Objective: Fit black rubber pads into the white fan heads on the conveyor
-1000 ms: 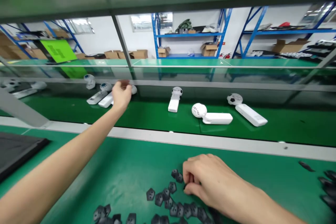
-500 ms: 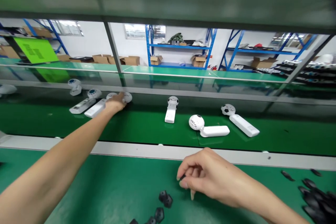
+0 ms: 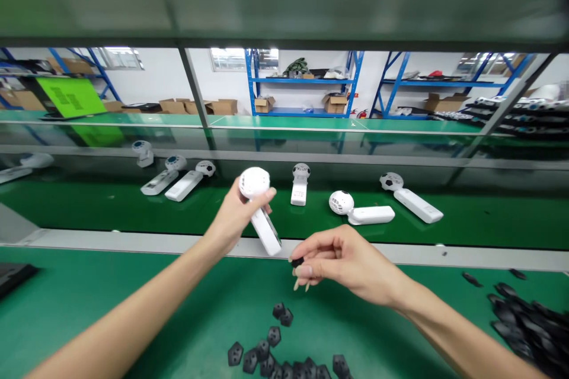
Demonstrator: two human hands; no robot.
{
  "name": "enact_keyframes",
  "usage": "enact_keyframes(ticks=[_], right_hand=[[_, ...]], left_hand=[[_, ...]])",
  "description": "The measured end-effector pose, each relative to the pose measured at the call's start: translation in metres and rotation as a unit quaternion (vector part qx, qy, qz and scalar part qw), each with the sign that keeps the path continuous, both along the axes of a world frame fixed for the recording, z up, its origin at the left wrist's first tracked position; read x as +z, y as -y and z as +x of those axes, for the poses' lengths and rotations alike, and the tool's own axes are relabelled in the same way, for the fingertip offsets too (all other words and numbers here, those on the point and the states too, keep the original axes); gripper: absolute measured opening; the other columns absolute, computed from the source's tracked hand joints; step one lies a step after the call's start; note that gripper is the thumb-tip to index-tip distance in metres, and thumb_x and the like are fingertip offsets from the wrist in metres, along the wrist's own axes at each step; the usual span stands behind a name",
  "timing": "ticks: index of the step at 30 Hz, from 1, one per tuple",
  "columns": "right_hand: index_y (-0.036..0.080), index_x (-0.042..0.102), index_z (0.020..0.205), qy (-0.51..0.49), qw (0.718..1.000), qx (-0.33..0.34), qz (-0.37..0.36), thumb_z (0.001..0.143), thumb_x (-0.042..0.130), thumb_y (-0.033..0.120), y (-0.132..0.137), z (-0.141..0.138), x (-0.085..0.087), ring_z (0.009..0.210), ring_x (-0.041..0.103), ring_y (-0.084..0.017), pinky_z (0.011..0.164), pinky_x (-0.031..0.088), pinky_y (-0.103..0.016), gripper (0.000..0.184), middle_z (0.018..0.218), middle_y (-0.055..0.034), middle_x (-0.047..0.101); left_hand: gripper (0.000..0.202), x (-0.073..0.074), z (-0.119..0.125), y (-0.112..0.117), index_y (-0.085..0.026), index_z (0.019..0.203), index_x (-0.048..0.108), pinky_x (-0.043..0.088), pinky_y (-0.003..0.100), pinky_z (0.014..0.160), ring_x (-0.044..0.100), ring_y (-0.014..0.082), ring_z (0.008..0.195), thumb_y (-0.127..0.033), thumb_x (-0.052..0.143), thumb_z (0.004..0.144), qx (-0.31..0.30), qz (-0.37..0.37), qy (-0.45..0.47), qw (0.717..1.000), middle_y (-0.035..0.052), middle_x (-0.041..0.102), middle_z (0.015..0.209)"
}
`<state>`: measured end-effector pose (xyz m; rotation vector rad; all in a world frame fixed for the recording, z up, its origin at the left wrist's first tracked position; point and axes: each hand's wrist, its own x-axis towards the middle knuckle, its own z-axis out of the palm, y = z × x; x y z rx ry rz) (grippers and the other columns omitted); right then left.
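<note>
- Gripping the white gadget (image 3: 265,233) just under its ball head (image 3: 255,181): left hand (image 3: 235,211), clamped on
- right hand (image 3: 344,259) has got a black piece (image 3: 297,262) pinched

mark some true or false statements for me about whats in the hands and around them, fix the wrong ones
1. The left hand holds a white device with a ball-shaped head. True.
2. The right hand pinches a small black piece. True.
3. The left hand is touching the right hand. False: a gap separates them.
4. The ball-shaped head of the held white device is lower in the picture than its handle. False: it is higher.
5. Loose five-sided black pieces lie on the near green surface. True.
6. The bright green panel stands at the right of the picture. False: it stands at the left.
</note>
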<state>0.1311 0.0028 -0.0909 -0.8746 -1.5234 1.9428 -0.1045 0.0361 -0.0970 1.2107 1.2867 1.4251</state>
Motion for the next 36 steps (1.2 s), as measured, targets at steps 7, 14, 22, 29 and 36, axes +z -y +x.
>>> enact_keyframes(ticks=[7, 14, 22, 29, 36], right_hand=[[0.021, 0.086, 0.088, -0.07, 0.969, -0.158, 0.179, 0.081, 0.089, 0.055, -0.008, 0.004, 0.01, 0.081, 0.078, -0.022, 0.07, 0.067, -0.033, 0.035, 0.088, -0.0059, 0.082], [0.021, 0.086, 0.097, -0.077, 0.954, -0.183, 0.224, 0.082, 0.088, 0.047, -0.011, 0.005, 0.009, 0.075, 0.076, -0.02, 0.075, 0.066, -0.034, 0.03, 0.084, -0.0041, 0.08], [0.019, 0.079, 0.078, -0.079, 0.97, -0.164, 0.161, 0.072, 0.096, 0.047, -0.006, 0.004, 0.011, 0.07, 0.074, -0.019, 0.071, 0.064, -0.032, 0.033, 0.073, -0.0021, 0.077], [0.019, 0.081, 0.081, -0.057, 0.968, -0.173, 0.174, 0.073, 0.094, 0.036, 0.002, 0.0, 0.011, 0.073, 0.072, -0.019, 0.07, 0.058, -0.03, 0.023, 0.078, -0.0029, 0.079], [0.021, 0.084, 0.089, -0.031, 0.967, -0.16, 0.193, 0.085, 0.077, 0.03, 0.015, -0.003, 0.017, 0.082, 0.077, -0.022, 0.076, 0.062, -0.033, 0.012, 0.087, -0.0031, 0.082]], left_hand=[[0.075, -0.003, 0.037, 0.034, -0.024, 0.13, 0.056, 0.056, 0.03, 0.079, 0.068, 0.0224, 0.094, -0.044, 0.095, 0.07, -0.068, 0.015, -0.019, 0.997, 0.0059, 0.069, 0.109], [0.072, 0.014, 0.035, 0.052, -0.031, 0.134, 0.054, 0.057, 0.031, 0.066, 0.065, 0.022, 0.078, -0.044, 0.091, 0.073, -0.098, 0.035, -0.141, 0.984, 0.0052, 0.066, 0.105], [0.063, 0.018, 0.038, 0.061, -0.032, 0.133, 0.056, 0.06, 0.032, 0.069, 0.067, 0.0236, 0.081, -0.048, 0.086, 0.079, -0.119, 0.042, -0.163, 0.978, 0.0062, 0.066, 0.105], [0.063, 0.014, 0.034, 0.065, -0.034, 0.136, 0.051, 0.061, 0.032, 0.072, 0.067, 0.0227, 0.085, -0.049, 0.084, 0.084, -0.14, 0.05, -0.163, 0.975, 0.0061, 0.064, 0.108], [0.057, 0.01, 0.042, 0.063, -0.028, 0.112, 0.063, 0.057, 0.032, 0.061, 0.068, 0.0241, 0.078, -0.051, 0.093, 0.07, -0.048, 0.085, -0.15, 0.984, 0.0066, 0.07, 0.103]])
